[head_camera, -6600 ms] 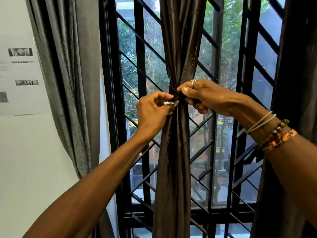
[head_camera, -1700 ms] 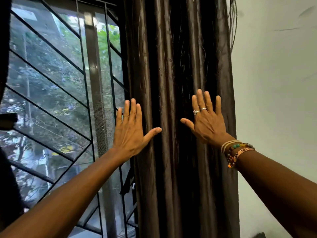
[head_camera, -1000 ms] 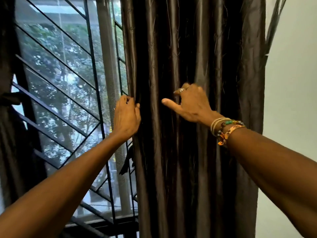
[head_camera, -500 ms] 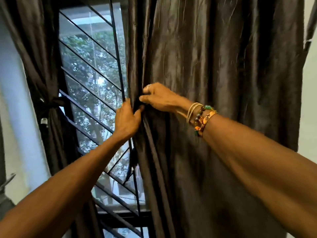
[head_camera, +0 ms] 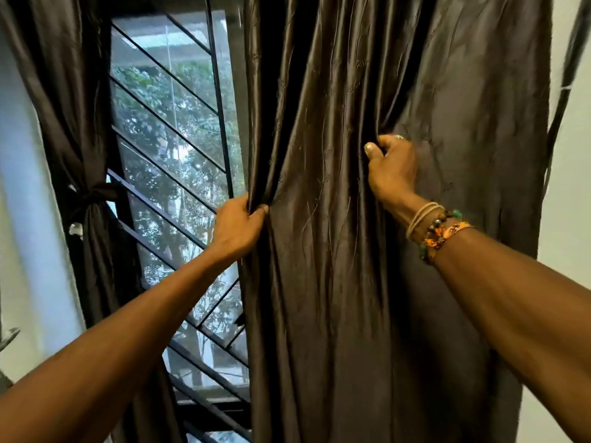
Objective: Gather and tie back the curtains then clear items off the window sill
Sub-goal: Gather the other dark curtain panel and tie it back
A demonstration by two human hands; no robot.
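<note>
Head cam: you're facing a window (head_camera: 166, 129) behind a black grille (head_camera: 219, 100) of diagonal bars, green foliage beyond the glass, pale wall (head_camera: 569, 203) on the right. Left curtain (head_camera: 89, 123) is bunched and cinched by a dark tie (head_camera: 94, 194). Right curtain (head_camera: 335, 282) hangs loose in front of you: dark brown, satin sheen, long vertical creases. Your left hand (head_camera: 236, 228) clamps its inner edge; your right hand (head_camera: 388, 167) is fisted round a fold higher up and further right. Hands well apart. Cord and bead bracelets (head_camera: 436, 228) sit on your right wrist.
</note>
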